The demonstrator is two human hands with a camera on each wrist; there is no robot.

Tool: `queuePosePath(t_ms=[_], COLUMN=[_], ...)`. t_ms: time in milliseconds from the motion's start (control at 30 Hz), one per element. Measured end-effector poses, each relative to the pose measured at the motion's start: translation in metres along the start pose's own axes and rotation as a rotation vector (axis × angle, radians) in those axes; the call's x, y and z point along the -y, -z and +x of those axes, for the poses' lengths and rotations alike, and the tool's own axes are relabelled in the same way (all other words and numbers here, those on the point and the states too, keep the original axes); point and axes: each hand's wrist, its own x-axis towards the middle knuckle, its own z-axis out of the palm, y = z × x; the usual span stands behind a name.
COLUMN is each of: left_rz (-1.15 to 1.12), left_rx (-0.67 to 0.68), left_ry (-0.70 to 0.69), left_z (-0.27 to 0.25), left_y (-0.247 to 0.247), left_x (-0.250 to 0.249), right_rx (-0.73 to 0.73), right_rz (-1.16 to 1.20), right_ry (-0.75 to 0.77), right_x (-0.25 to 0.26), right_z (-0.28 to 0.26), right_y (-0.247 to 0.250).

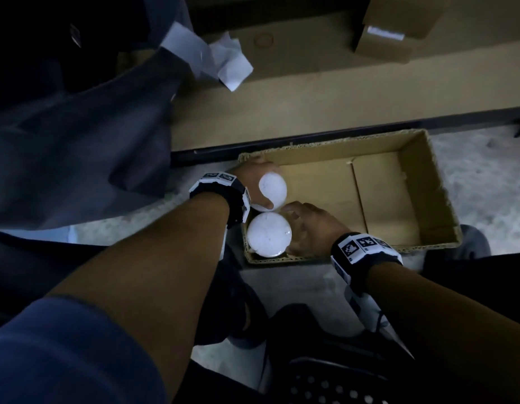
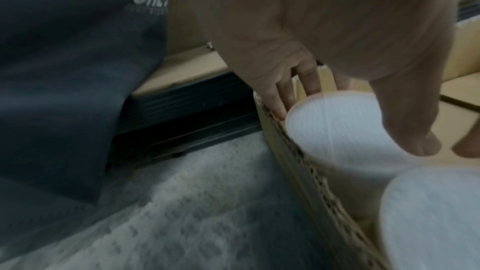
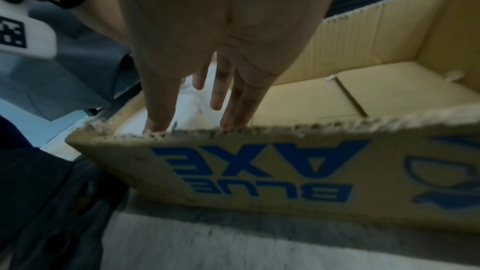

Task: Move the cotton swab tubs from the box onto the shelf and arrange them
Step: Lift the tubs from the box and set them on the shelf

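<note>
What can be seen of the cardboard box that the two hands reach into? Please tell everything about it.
The cardboard box is a shallow, open-topped brown corrugated tray with rough-cut upper edges, lying on a pale floor. Its near outer wall carries blue print, "AXE BLUE". Most of its bottom is bare; a seam crosses it. Two white tubs stand at its left end. The left hand grips the farther tub; the right hand reaches beside the nearer one.

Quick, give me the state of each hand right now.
Left hand: grips the far tub in the box.
Right hand: fingers reach down beside the near tub; grip cannot be told.
</note>
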Motion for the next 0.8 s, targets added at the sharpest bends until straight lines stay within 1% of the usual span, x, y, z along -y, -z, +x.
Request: queuePosePath(t_ms=[67, 133, 333, 533, 600, 767, 800], left_rz=[0.038, 0.031, -0.005, -0.041, -0.026, 0.038, 0.048], left_rx=[-0.002, -0.018, -0.045, -0.012, -0.012, 0.041, 0.034], left_ry=[-0.001, -0.003, -0.044, -0.016, -0.032, -0.031, -0.047], left_z=[0.005, 0.009, 0.013, 0.015, 0.016, 0.018, 0.020], left_y=[-0.011, -0.020, -0.018, -0.018, -0.019, -0.015, -0.016], left_x=[0.006, 0.014, 0.021, 0.023, 0.027, 0.022, 0.025], right_rx=[-0.004, -0.009, -0.023, 0.016, 0.019, 0.004, 0.007], right_rz=[0.035, 0.057, 0.052, 0.004, -0.008, -0.042, -0.055], right_ry=[0.015, 0.041, 0.085, 0.069, 0.063, 0.101, 0.103], right_x=[-0.002, -0.004, -0.009, -0.018, -0.019, -0.010, -0.009], right_z=[0.005, 0.009, 0.015, 0.015, 0.016, 0.021, 0.022], right_y=[-0.006, -0.013, -0.019, -0.004, -0.001, -0.014, -0.016])
